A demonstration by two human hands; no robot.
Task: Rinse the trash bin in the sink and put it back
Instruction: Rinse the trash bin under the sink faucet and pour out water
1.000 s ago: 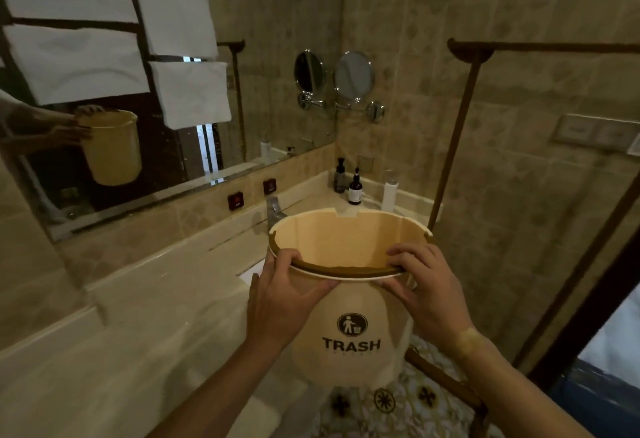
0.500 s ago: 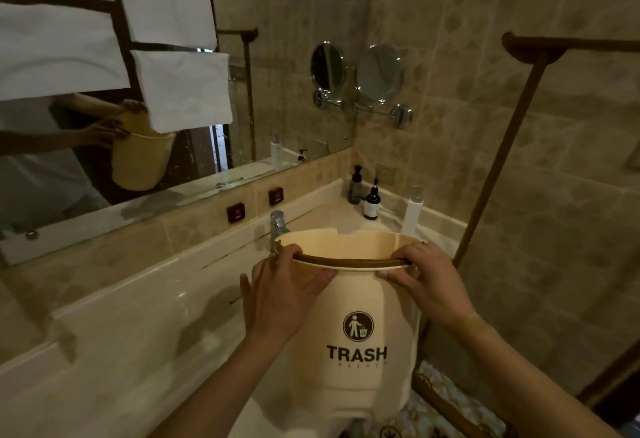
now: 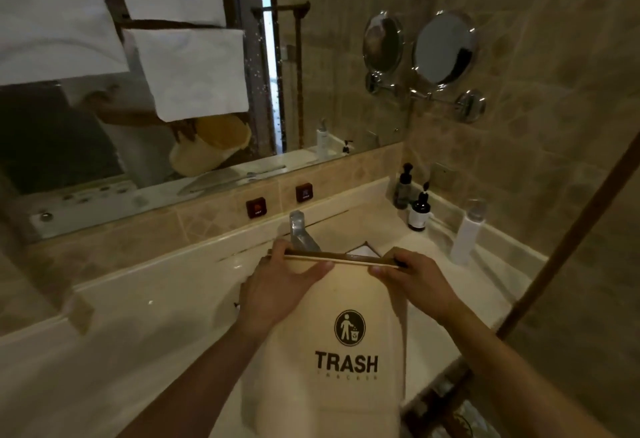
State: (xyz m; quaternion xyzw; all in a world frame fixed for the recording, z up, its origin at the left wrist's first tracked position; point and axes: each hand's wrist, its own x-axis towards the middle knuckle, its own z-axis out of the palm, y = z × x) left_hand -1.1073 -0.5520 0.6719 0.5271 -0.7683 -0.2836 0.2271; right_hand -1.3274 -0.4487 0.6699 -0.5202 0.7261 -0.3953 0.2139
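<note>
A person's left hand (image 3: 280, 285) and right hand (image 3: 412, 276) pinch the rim of a cream bin (image 3: 332, 351), fingers curled over its edge, tipped toward the tap (image 3: 300, 231) just beyond the fingers; keep both grips firm and aim the mouth under the spout.

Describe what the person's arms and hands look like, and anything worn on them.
Both forearms are bare as far as the frame shows, with no sleeves in view. The left hand and the right hand wear no gloves, and no rings, watch or bracelet show on them in this dim light. Nothing is marked on either arm. The nails look short and plain.
</note>
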